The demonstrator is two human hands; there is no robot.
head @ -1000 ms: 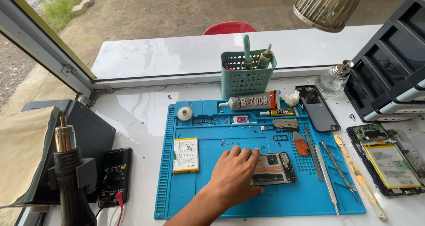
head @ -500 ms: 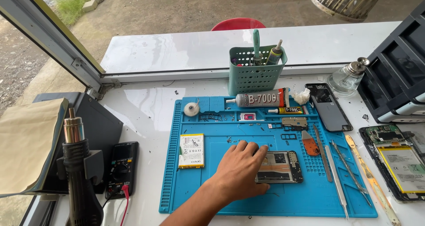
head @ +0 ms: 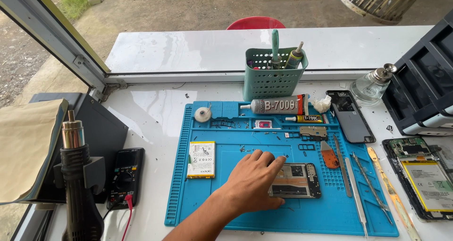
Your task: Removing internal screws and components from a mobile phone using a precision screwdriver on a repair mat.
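White worktop takes up most of the view, and sitting on it is the big blue silicone repair mat. At 3 o'clock from the mat there's a dark plastic drawer organizer, can't see what's in the drawers. Over at 9 o'clock, a hot air gun stands upright in its holder, nozzle up, with a black multimeter just beside it.

At 12 o'clock, just past the mat's top edge, is a teal perforated basket. Inside it: a teal-handled tool sticking straight up and a glue tube with a pointed nozzle leaning a bit to the right. Anything deeper in there is hidden by the mesh.

The mat's own top tray strip holds a grey glue tube lying on its side, a smaller yellow-and-black tube just below it, and a small white tape roll toward 10 o'clock. Little screws and bits are scattered in the shallow pockets.

Only one hand in shot, the left hand, near the mat's center. It's flat and relaxed, fingers spread, palm down, pressing on the left end of an opened phone frame, not really gripping it. The frame lies flat on the mat, jutting out at 3 o'clock from the hand. A phone battery lies at 9 o'clock, apart from the fingers. Right hand isn't visible.

Tweezers and an orange pick lie toward 3 o'clock; a glass bottle stands at 1 o'clock.
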